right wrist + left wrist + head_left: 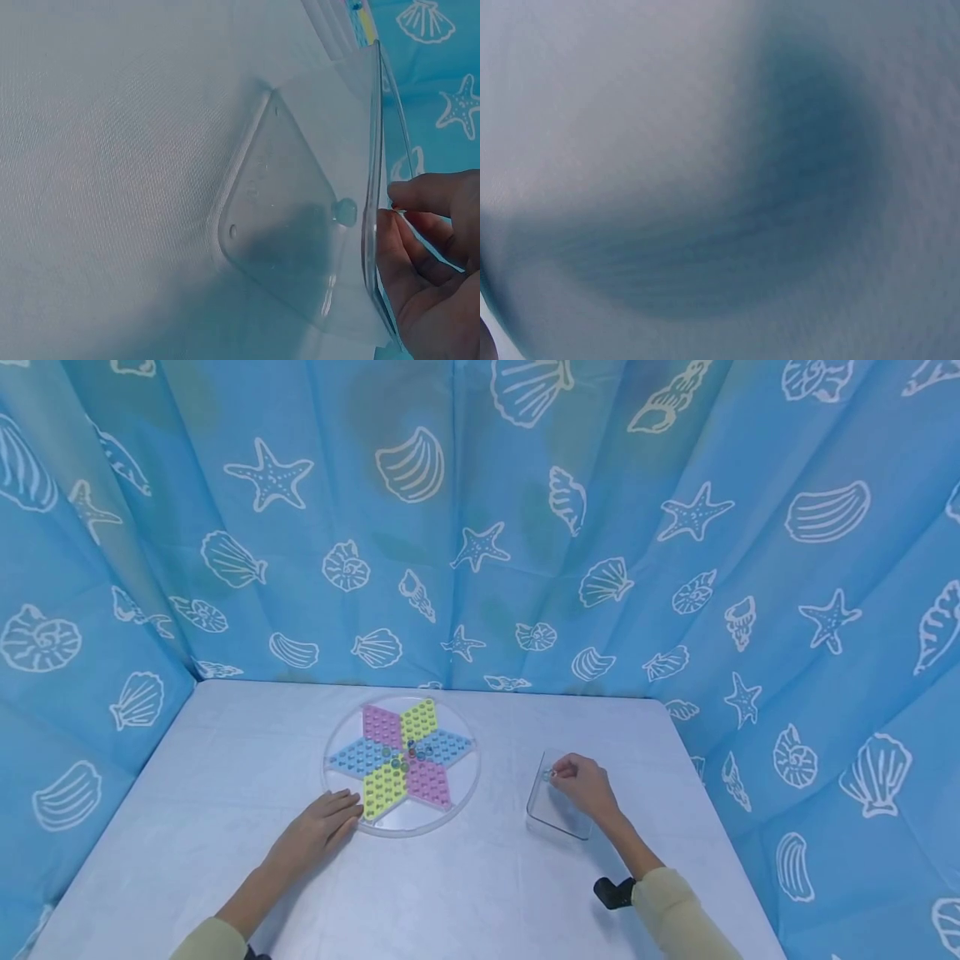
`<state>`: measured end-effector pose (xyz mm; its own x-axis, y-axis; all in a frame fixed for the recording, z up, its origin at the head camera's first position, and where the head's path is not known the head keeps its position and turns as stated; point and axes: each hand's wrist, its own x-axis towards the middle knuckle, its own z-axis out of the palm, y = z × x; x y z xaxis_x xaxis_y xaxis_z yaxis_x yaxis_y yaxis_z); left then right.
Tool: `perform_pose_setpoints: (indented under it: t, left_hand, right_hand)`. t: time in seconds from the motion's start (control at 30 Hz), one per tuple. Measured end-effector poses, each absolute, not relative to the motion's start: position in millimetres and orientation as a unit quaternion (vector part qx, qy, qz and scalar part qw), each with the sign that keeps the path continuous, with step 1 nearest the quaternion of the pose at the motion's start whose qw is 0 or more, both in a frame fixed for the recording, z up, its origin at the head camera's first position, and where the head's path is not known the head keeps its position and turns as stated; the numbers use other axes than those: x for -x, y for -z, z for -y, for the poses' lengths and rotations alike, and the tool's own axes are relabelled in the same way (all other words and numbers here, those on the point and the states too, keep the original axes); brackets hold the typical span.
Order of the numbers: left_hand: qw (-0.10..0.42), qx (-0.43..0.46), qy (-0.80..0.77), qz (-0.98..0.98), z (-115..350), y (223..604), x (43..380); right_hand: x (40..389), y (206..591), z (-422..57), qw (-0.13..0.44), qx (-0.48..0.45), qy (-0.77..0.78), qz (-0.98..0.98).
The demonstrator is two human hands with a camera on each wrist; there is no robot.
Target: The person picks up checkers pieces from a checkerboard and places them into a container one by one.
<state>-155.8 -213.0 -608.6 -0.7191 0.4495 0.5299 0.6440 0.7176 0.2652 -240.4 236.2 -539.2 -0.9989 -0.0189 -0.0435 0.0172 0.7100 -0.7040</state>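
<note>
Left hand (321,827) loose at game board (429,783); right hand (587,783) pinching marble (554,772). Likely light, hard, slick — grip across its middle.

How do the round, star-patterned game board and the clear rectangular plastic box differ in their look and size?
The round, star-patterned game board is flat and wide; the clear rectangular plastic box is smaller, with raised walls. The board shows pink, yellow and blue, while the box is colourless. Both rest on the white tablecloth.
</note>
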Motion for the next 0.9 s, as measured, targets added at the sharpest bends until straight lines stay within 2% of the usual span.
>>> perform_pose_setpoints:
  t: [0.47, 0.9]
  left_hand:
    - [0.194, 0.279, 0.218, 0.915, 212, 606, 153]
    - [0.190, 0.280, 0.217, 0.916, 213, 607, 154]
  right_hand:
    - [248, 546, -228, 0.049, -0.017, 0.339, -0.939]
    - [250, 552, -222, 0.054, -0.022, 0.326, -0.944]
